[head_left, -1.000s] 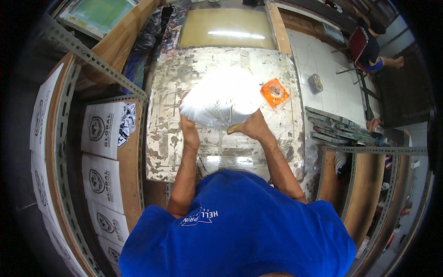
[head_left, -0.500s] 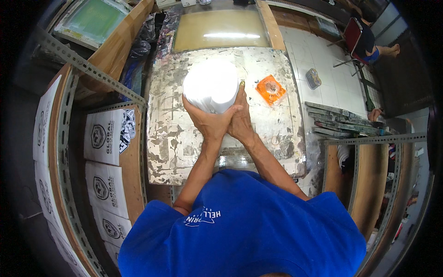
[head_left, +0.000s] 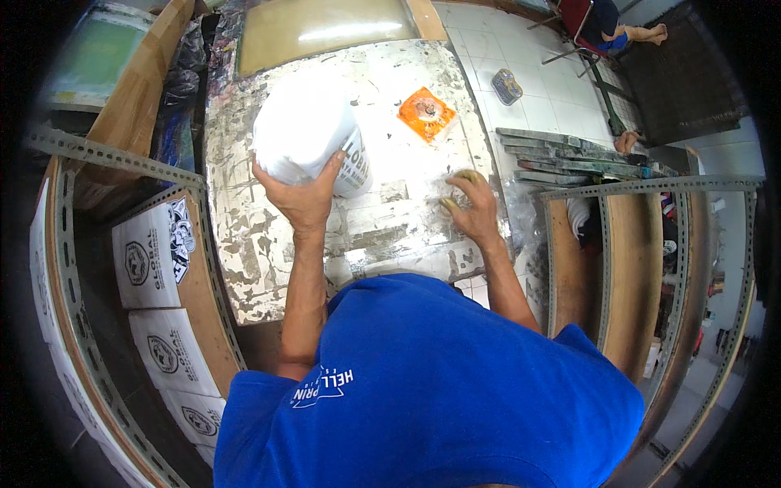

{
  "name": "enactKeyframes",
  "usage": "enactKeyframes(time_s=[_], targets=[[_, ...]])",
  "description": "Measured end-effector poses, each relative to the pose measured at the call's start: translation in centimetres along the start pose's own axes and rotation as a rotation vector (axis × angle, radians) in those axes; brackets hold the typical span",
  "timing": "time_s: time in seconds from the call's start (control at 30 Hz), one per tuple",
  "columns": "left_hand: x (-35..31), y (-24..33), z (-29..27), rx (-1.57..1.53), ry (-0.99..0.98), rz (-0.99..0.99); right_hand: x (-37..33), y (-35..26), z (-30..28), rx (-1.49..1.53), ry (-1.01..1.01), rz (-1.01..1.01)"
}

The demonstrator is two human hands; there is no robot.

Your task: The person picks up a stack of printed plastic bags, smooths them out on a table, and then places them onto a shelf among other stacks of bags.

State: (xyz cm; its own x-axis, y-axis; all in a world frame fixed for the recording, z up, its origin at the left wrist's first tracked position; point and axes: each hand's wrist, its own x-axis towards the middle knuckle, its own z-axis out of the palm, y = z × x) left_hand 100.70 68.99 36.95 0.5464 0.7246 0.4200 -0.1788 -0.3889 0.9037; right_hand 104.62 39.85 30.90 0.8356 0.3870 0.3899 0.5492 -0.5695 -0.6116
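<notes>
A bulky white rounded bundle (head_left: 305, 122) with dark printing on its side stands over the worn, paint-flaked table (head_left: 390, 236). Glare washes out its top, so I cannot tell exactly what kind of thing it is. My left hand (head_left: 301, 195) grips its near side, thumb on the right and fingers round the left. Apart from it, over the table's right part, is my right hand (head_left: 476, 207), fingers curled but spread, holding nothing. Yellowish marks show on its fingertips. Beyond that hand lies a small orange packet (head_left: 426, 114) with a brownish lump on it.
A framed screen (head_left: 325, 28) lies at the table's far end. White printed sheets (head_left: 167, 346) fill the left metal shelves. On the right are stacked dark-stained frames (head_left: 561, 154), a wooden rack (head_left: 634, 252) and a tin (head_left: 506, 86) on the floor. A person's bare leg (head_left: 647, 34) shows beside a chair.
My right hand has let go of the white bundle and moved right, toward me. My left hand still grips the bundle, which has turned so its printed side shows. The whole view has shifted.
</notes>
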Motion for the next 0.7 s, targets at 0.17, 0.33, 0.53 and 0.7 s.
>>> enactKeyframes(time_s=[0.17, 0.33, 0.53, 0.7], targets=[[-0.1, 0.0, 0.0, 0.02, -0.048, -0.047, -4.2, 3.1, 0.5, -0.073, -0.118, -0.063], [0.1, 0.3, -0.3, 0.057, -0.077, -0.034, -3.9, 4.0, 2.9, -0.098, -0.035, -0.077], [-0.1, -0.7, -1.2, -0.041, -0.189, -0.089, 7.4, -0.7, 2.6, 0.063, 0.113, -0.117], [1.1, -0.1, -1.6, -0.06, -0.319, 0.136, 21.1, -8.1, 0.8, 0.159, -0.125, -0.23]])
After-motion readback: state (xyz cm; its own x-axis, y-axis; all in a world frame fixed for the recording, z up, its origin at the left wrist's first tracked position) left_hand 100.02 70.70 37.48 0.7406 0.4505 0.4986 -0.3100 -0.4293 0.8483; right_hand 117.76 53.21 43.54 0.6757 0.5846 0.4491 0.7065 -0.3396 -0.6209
